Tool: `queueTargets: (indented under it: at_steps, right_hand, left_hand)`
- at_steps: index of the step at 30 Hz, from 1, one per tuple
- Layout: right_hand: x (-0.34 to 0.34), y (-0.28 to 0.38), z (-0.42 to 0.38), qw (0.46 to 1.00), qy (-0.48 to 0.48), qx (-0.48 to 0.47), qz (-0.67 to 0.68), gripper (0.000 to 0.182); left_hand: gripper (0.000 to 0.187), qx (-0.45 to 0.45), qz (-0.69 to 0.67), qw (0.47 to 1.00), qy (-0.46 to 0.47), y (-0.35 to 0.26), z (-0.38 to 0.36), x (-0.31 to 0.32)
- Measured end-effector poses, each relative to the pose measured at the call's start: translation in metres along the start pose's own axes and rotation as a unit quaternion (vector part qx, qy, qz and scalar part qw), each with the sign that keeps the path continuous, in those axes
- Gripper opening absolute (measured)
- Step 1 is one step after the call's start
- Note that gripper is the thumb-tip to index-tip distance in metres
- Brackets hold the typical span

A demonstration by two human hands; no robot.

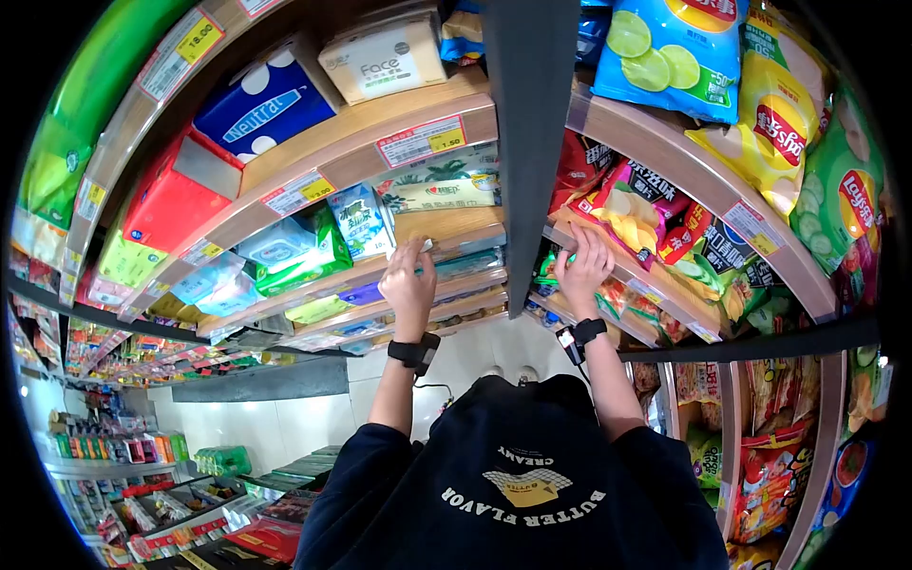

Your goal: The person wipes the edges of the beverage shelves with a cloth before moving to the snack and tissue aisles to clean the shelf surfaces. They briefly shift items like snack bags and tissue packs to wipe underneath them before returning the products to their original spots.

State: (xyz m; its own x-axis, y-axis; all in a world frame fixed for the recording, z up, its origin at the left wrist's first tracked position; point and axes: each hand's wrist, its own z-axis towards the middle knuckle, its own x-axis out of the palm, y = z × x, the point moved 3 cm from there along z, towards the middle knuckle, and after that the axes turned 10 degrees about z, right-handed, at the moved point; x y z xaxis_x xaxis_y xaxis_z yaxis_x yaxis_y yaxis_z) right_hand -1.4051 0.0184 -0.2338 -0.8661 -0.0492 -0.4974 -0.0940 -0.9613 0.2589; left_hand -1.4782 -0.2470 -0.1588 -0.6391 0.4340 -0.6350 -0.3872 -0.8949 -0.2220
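My left hand (pixel 408 271) is at the edge of a wooden shelf (pixel 442 226), beside a blue and white tissue pack (pixel 361 220). Its fingers are bent over something small and white at the fingertips, too small to name. On the other side of the dark post, my right hand (pixel 585 266) rests at the front edge of the snack shelf (pixel 646 275), with its fingers apart and nothing visible in them. Yellow and red chip bags (pixel 627 220) lie just beyond it. A black band sits on each wrist.
A dark upright post (pixel 532 142) separates the two shelf units. Above are a blue tissue box (pixel 252 112), a white tissue box (pixel 382 63) and a blue chip bag (pixel 670 57). Pale floor tiles (pixel 370 389) show below. More stocked shelves stand at lower left and right.
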Motion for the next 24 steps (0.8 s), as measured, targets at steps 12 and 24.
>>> queueTargets:
  at_steps: [12,24]
  right_hand:
    - [0.009,0.002,0.0,0.999,-0.048,0.007,-0.025,0.043]
    - [0.001,0.005,0.002,1.0,-0.009,0.017,0.003,0.047]
  left_hand:
    - [0.015,0.039,-0.09,0.994,0.049,-0.076,0.002,0.047]
    - [0.02,0.029,-0.105,0.993,0.046,-0.048,0.001,0.026]
